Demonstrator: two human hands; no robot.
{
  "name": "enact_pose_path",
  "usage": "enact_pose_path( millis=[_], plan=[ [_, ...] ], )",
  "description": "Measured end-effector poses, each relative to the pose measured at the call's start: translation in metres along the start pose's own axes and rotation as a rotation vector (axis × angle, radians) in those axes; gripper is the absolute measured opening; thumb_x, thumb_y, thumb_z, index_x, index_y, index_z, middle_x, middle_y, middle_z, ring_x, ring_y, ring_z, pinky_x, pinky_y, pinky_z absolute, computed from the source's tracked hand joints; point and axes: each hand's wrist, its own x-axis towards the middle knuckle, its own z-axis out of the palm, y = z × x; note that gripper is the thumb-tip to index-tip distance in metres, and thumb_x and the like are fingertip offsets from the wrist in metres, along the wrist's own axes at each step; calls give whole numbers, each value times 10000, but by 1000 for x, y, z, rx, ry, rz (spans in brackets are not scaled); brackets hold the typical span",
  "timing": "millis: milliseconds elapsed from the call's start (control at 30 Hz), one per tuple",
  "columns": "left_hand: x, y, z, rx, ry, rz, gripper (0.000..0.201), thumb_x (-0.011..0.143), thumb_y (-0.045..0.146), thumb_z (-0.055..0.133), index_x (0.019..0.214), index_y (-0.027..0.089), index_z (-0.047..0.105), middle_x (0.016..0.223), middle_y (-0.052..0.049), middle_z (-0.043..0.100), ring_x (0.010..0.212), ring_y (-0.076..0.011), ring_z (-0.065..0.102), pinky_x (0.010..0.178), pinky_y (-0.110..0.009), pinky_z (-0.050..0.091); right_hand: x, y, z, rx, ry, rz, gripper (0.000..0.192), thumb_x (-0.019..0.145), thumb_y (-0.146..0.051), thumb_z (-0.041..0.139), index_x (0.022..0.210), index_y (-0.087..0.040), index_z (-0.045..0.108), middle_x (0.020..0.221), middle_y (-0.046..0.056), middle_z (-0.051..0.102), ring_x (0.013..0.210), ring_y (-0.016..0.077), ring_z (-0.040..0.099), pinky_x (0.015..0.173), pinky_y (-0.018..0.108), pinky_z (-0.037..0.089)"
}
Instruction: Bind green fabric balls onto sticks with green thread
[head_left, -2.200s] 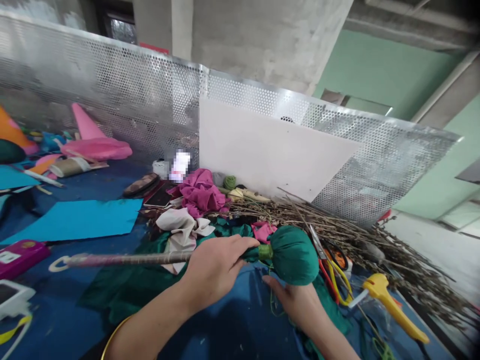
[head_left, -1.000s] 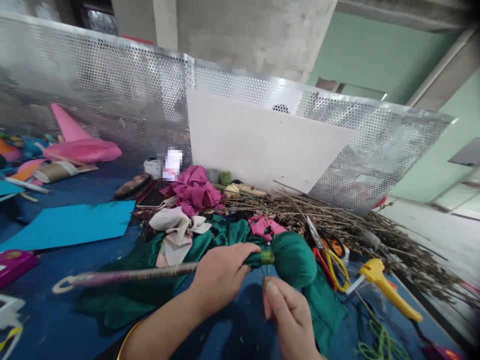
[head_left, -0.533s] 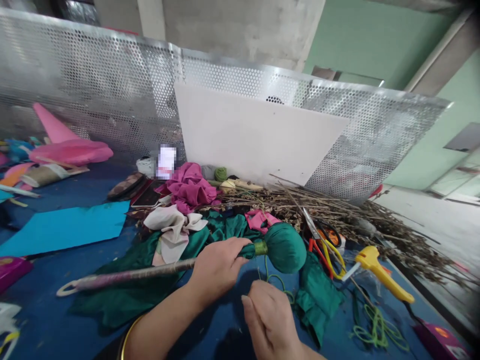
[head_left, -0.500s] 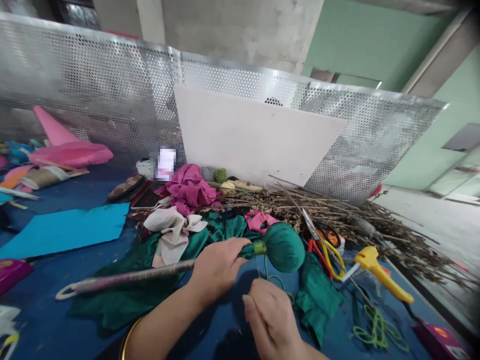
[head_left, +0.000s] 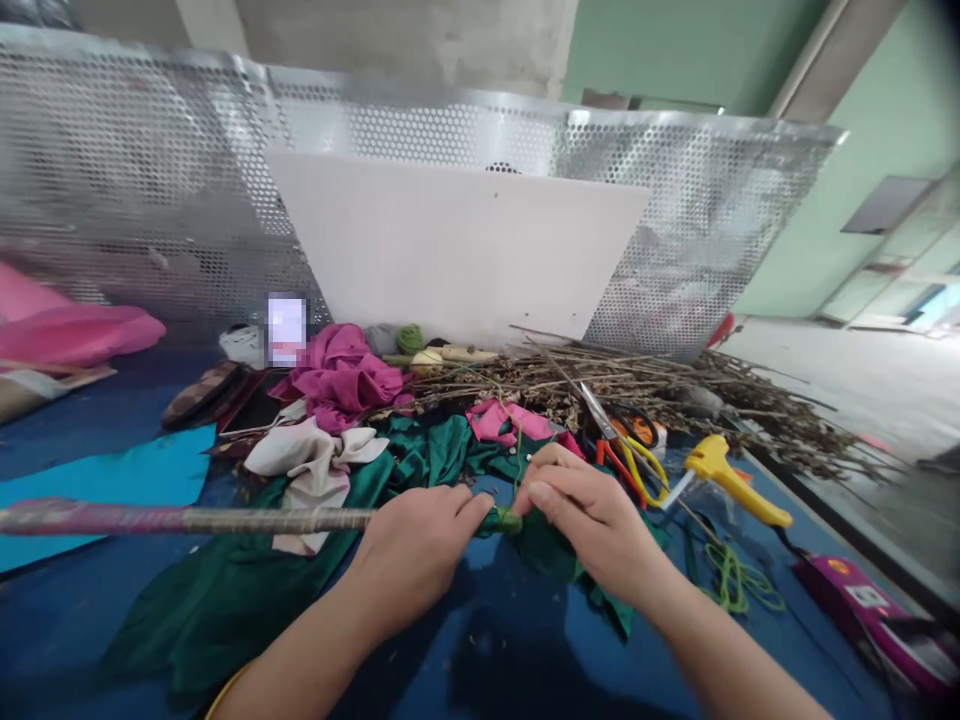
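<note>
My left hand (head_left: pixel 424 545) is wrapped round a tape-wound stick (head_left: pixel 277 520), held level above the table. At the stick's right end, dark green cloth is bound with light green yarn (head_left: pixel 510 520). My right hand (head_left: pixel 589 515) is at this binding, thumb and fingers pinched together on the yarn, a thin strand of which shows by the fingertips. The round green cloth head of the stick is mostly hidden behind my right hand. Loose dark green cloth (head_left: pixel 225 590) lies under the stick on the left.
Scissors (head_left: pixel 600 410), pliers (head_left: pixel 622 470) and a yellow glue gun (head_left: pixel 739 480) lie to the right, near a purple box (head_left: pixel 862 620). Dry twigs (head_left: pixel 675 385) and magenta cloth (head_left: pixel 345 375) lie behind. A white board (head_left: pixel 457 250) leans on the perforated metal screen (head_left: pixel 697 230).
My right hand has risen from below the green ball to the yarn binding. The stick has turned level and its round head has gone behind that hand. The view has shifted right.
</note>
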Motion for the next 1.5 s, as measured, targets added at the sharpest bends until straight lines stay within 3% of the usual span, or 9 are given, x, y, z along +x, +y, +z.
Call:
enact_pose_path(
  millis=[133,333,667,933,1267,1500],
  plan=[
    [-1,5,0,65,64,147,390,795,6,418,1126,185,523,813,-21,634,664,-191,591,540,-287,412,4,8,-3,-43,16,17,277,943,-278,499,806,-194,725,821,30,575,776,142,578,706,260,469],
    [1,5,-3,123,152,241,269,885,56,355,1052,154,541,789,-35,632,638,-202,570,524,-314,396,5,19,-1,-181,33,64,250,924,-286,536,794,-221,740,827,17,591,748,135,594,683,254,458],
    [1,7,-6,189,187,276,283,918,85,344,1148,160,491,758,-15,610,594,-188,545,498,-304,377,5,23,1,-321,27,62,264,915,-270,550,726,-229,730,785,1,603,673,120,591,624,233,451],
    [0,1,-1,88,173,198,259,895,71,326,982,173,547,782,-35,641,628,-197,568,523,-309,398,5,17,2,-97,111,-22,277,934,-271,513,809,-194,748,792,38,617,730,144,590,657,260,458],
    [-3,-3,-3,41,66,93,232,868,79,401,972,201,568,749,-16,623,644,-202,573,551,-306,398,4,12,2,-7,181,-58,255,923,-246,529,860,-203,772,753,34,599,709,150,572,643,276,458],
    [-2,2,-1,160,173,238,231,900,81,359,990,165,555,758,-22,616,608,-203,541,499,-320,366,6,25,0,-108,99,78,261,918,-254,529,822,-202,765,798,37,630,746,158,607,684,278,463]
  ],
)
